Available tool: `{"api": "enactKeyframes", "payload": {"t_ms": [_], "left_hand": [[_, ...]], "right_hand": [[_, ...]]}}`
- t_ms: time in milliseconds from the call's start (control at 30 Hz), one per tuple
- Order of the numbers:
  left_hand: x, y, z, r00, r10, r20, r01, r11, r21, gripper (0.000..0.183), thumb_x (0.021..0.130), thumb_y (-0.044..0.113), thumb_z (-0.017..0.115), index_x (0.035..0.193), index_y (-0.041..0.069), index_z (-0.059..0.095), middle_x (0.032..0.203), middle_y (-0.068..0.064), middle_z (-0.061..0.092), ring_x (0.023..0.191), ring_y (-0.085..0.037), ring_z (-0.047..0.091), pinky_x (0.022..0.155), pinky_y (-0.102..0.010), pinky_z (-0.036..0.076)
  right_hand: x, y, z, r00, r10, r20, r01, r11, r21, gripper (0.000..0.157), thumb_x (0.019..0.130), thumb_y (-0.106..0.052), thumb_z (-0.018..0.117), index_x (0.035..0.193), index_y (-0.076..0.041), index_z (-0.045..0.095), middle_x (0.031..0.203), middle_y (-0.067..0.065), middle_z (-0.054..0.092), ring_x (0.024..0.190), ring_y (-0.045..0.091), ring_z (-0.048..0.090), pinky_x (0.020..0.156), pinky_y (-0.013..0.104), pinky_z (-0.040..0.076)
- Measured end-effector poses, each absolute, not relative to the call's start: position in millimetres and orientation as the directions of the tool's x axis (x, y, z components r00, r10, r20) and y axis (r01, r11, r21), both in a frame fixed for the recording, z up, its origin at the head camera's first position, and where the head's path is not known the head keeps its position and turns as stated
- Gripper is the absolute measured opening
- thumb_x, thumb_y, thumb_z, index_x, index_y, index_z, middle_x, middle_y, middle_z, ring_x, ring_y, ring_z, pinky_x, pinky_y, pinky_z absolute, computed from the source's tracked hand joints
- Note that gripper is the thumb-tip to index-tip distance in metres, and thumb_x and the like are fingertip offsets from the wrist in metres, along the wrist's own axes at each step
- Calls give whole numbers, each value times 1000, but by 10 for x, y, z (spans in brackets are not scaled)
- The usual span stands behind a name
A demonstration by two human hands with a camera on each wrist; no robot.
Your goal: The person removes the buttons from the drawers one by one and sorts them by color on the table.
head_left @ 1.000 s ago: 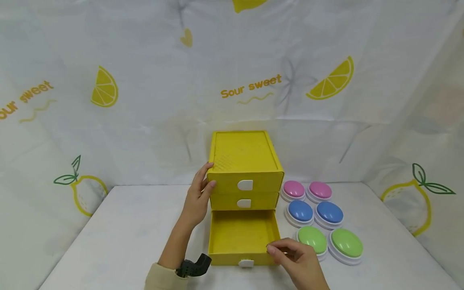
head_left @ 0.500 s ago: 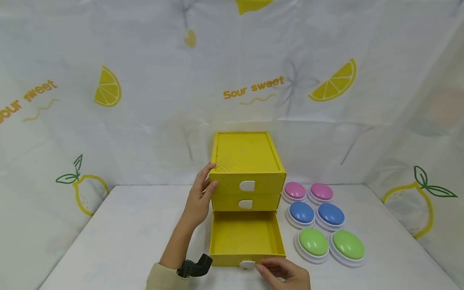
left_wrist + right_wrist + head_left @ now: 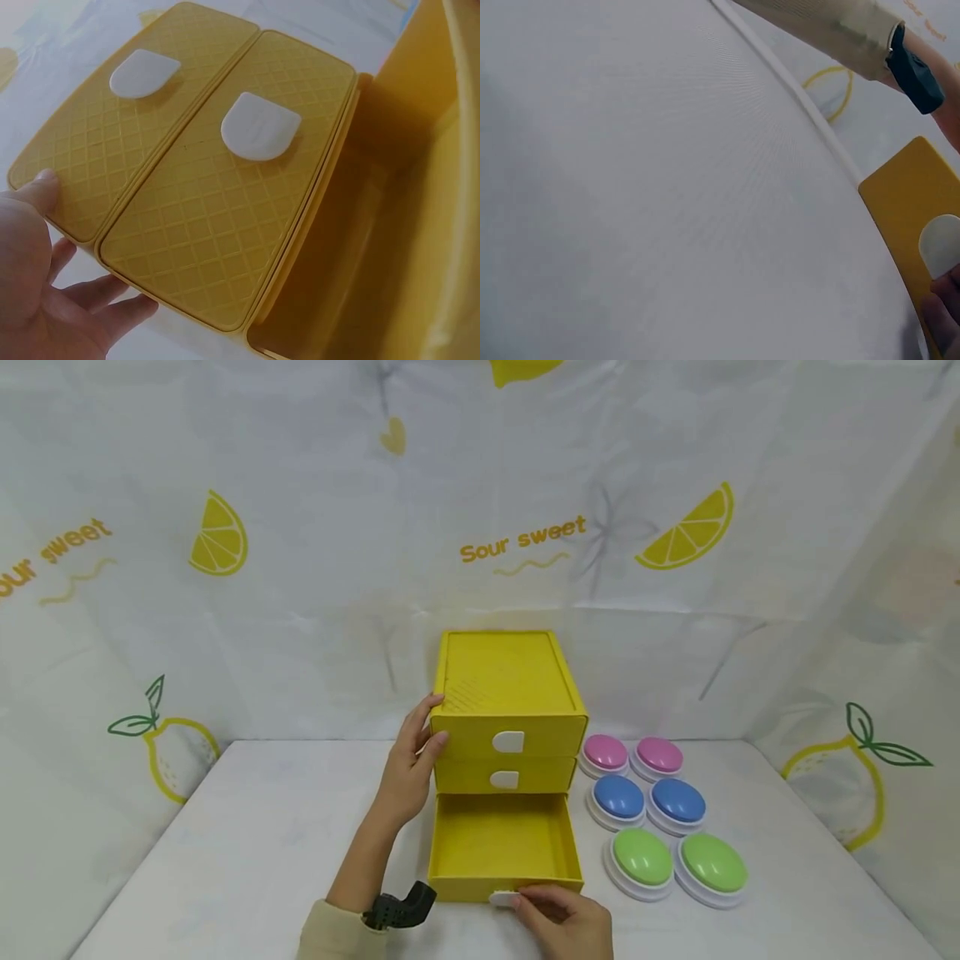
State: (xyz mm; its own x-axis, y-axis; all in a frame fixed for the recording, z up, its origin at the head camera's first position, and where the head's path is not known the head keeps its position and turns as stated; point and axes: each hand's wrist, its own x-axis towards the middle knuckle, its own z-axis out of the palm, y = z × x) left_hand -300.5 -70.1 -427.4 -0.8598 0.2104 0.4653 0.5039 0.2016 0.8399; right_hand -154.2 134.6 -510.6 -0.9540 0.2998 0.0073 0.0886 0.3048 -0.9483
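Observation:
A yellow drawer cabinet [image 3: 510,672] stands mid-table with its two upper drawers closed and its bottom drawer [image 3: 501,847] pulled out, bare inside. My left hand [image 3: 407,772] grips the cabinet's left side near the top, thumb on the front face and fingers along the side; the left wrist view shows this hand [image 3: 56,292] close up. At the bottom drawer's front, my right hand [image 3: 567,922] pinches the right end of the white handle [image 3: 502,898]. In the right wrist view the same handle [image 3: 941,244] shows with a few dark fingertips at it.
Right of the cabinet, round push buttons stand in pairs on white bases: pink buttons [image 3: 606,752] at the back, blue buttons [image 3: 619,797] in the middle, green buttons [image 3: 642,857] in front. A white lemon-print sheet [image 3: 315,568] hangs behind the white tabletop [image 3: 247,852].
My right hand has moved left from the drawer's right front corner to its handle. The left hand keeps its place on the cabinet, and the bottom drawer stays pulled out.

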Motion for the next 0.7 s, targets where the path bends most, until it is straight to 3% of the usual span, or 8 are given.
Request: {"api": "enactKeyframes", "payload": {"t_ms": [233,433,700], "left_hand": [[-3017,-693,-4246,-863,212,458,496,195,846,46,108,28,48,153,33,37,166,0,27,146,-38,44,115,-56,43],[-3027,-701,-4250,-865,209,455,494,200,846,46,108,29,48,153,32,37,166,-1,28,146,-39,44,115,-56,42],[-3003,-693,-4276,-864,206,460,496,192,847,47,108,26,48,154,31,37,167,-2,27,145,-40,44,113,-56,45]], "right_hand": [[-1738,1307,-5106,-931,360,59,71,336,-939,16,77,-27,89,81,-14,81,73,-1,76,59,5,65,59,18,56],[-1968,1350,-5201,-929,318,187,-76,331,-941,9,80,-24,86,80,-19,79,71,-5,75,58,6,66,59,20,57],[-2292,1398,-5211,-935,294,197,-106,298,-949,12,83,-23,84,84,-11,80,74,4,76,58,10,67,57,19,54]]}}
